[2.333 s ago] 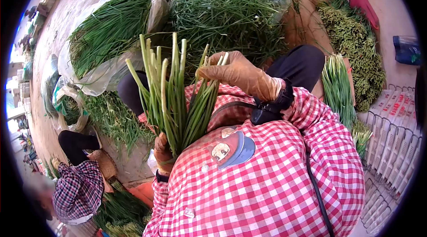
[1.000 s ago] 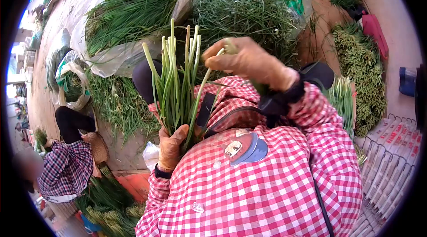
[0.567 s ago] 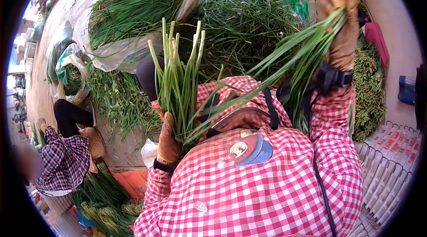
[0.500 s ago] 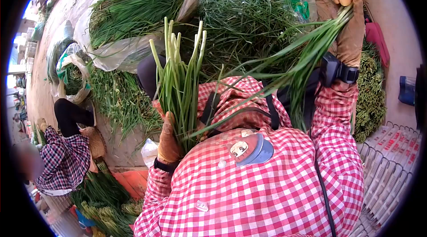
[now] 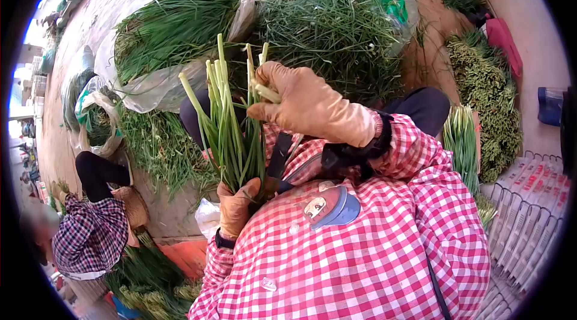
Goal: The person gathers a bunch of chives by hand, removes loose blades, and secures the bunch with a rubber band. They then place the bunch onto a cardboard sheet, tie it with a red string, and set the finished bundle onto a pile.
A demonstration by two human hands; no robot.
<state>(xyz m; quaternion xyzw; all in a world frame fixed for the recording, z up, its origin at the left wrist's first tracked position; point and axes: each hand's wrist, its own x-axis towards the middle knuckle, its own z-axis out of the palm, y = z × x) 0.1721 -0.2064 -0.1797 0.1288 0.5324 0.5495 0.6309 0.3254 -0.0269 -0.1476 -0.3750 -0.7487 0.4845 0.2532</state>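
My left hand (image 5: pixel 236 209), in a tan glove, is closed around the lower part of a bunch of long green chive-like stalks (image 5: pixel 225 124). The bunch stands upright against my chest, pale thick ends at the top. My right hand (image 5: pixel 309 103), gloved too, is bent over the bunch's upper right side. Between its thumb and fingers it pinches a few stalks, whose pale ends (image 5: pixel 267 93) stick out. The glove hides the rest of those stalks.
Ahead lie a plastic-wrapped heap of long greens (image 5: pixel 174 25) and a looser heap (image 5: pixel 330 37). On the right are a stack of budded stalks (image 5: pixel 487 103), a red bag (image 5: pixel 503 43) and a crate-like rack (image 5: pixel 523 230). A person in a checked shirt (image 5: pixel 90 236) sits at left.
My right hand has come from far out at the upper right, where it held long leafy stalks, in to the bunch. The left hand keeps its hold on the bunch.
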